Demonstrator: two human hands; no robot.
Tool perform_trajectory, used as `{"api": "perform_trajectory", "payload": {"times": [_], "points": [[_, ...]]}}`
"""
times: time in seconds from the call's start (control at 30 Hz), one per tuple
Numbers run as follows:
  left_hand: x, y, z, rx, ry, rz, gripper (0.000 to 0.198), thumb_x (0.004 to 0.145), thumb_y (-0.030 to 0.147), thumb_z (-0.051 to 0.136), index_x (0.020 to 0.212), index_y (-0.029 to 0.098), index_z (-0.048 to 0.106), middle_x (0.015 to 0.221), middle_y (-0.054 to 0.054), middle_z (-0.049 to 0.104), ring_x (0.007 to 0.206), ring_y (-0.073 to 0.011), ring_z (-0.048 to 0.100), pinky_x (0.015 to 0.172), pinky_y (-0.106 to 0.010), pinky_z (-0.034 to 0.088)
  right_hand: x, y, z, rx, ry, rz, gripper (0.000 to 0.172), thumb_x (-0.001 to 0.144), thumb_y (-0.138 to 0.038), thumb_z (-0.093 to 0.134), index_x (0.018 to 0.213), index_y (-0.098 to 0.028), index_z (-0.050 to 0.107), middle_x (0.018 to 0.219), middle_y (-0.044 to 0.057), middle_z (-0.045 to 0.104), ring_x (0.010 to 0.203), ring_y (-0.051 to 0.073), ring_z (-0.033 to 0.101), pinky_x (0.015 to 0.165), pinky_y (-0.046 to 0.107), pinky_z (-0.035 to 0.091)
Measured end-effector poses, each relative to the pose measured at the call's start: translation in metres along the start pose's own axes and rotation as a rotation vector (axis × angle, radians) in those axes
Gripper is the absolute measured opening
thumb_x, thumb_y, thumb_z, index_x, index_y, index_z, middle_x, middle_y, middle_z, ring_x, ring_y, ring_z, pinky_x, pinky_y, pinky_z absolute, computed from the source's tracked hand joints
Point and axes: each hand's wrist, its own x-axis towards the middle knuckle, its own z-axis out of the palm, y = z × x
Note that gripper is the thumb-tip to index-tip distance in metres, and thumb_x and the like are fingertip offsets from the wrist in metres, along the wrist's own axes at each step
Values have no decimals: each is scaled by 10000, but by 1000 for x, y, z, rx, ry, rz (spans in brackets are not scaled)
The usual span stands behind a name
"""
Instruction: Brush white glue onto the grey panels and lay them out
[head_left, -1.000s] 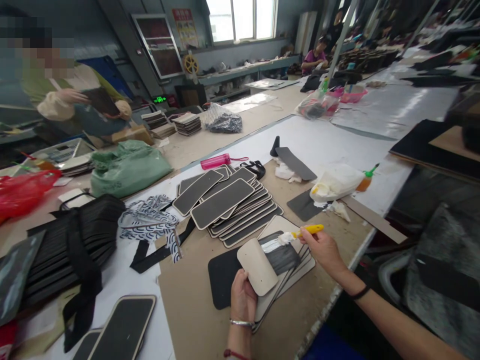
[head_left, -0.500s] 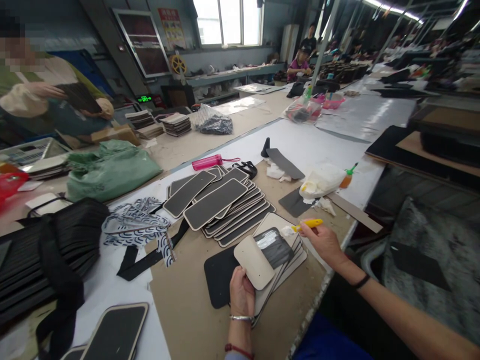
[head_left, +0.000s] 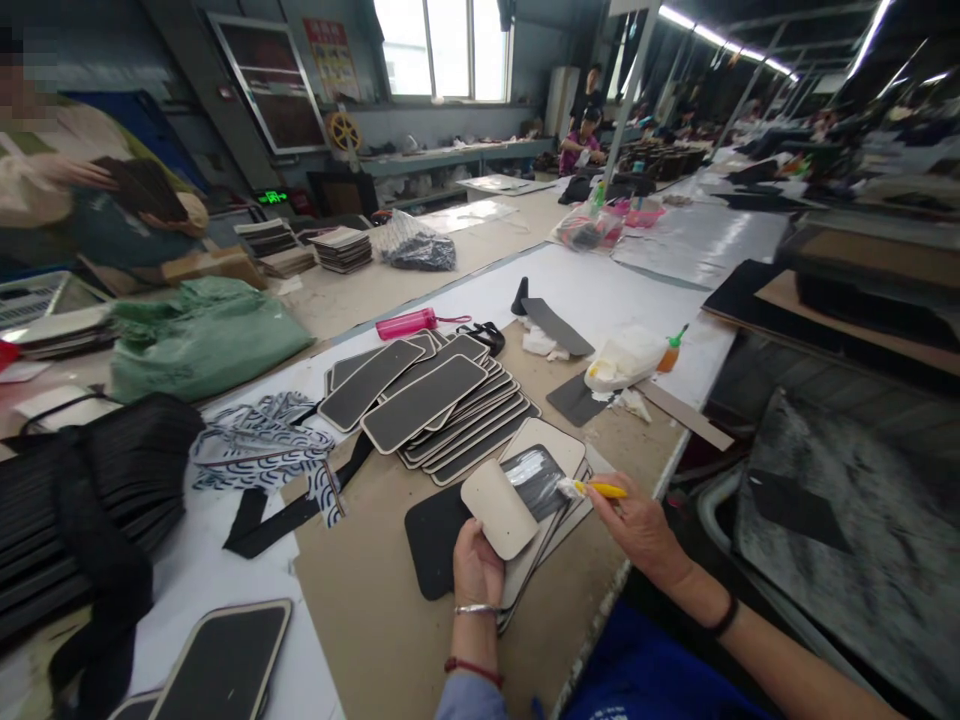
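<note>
My left hand [head_left: 475, 568] grips a beige rounded card piece [head_left: 498, 508] by its near end and holds it tilted over a stack of beige-edged panels [head_left: 551, 445]. My right hand [head_left: 637, 525] is closed on a yellow-handled brush [head_left: 592, 489]. The brush's white bristles touch the right edge of a black panel [head_left: 534, 479] streaked with wet glue, which lies on top of that stack. A black rounded sheet [head_left: 429, 538] lies on the brown cardboard [head_left: 375, 620] just left of my left hand.
A fanned pile of black panels with beige rims [head_left: 431, 405] lies beyond my hands. A white glue-smeared bag [head_left: 626, 358] and an orange bottle [head_left: 670, 352] sit at right. A green bag [head_left: 202, 335], black stacks [head_left: 90, 490] and patterned straps [head_left: 262, 445] lie left. Another person [head_left: 82, 200] stands far left.
My right hand has drawn the brush down toward me, from beyond the black panel's far corner to its right edge. The view has shifted slightly; my left hand keeps its hold.
</note>
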Motion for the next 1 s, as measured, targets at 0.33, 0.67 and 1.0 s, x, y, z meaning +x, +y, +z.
{"api": "perform_trajectory", "payload": {"times": [0.33,0.67,1.0], "points": [[-7,21,-3,-59,-9,-171,205,700,139,469,710,134,674,622,-57,673,656,-186,648,693,-312,500,3,-13,33,278,-35,351,317,838,-480,499,829,-184,613,787,64,654,727,210,624,666,321,515],[-7,16,-7,-65,49,-106,167,688,150,493,655,141,657,609,-46,662,610,-171,632,668,-297,489,27,8,54,410,-85,477,307,814,-475,516,776,-187,616,717,61,675,641,213,647,602,318,526],[-10,15,-1,-41,94,-75,168,665,144,487,658,170,653,606,-33,657,627,-176,632,669,-297,486,50,33,58,415,-68,585,298,781,-464,528,745,-178,606,657,55,677,625,223,658,625,334,526]]}}
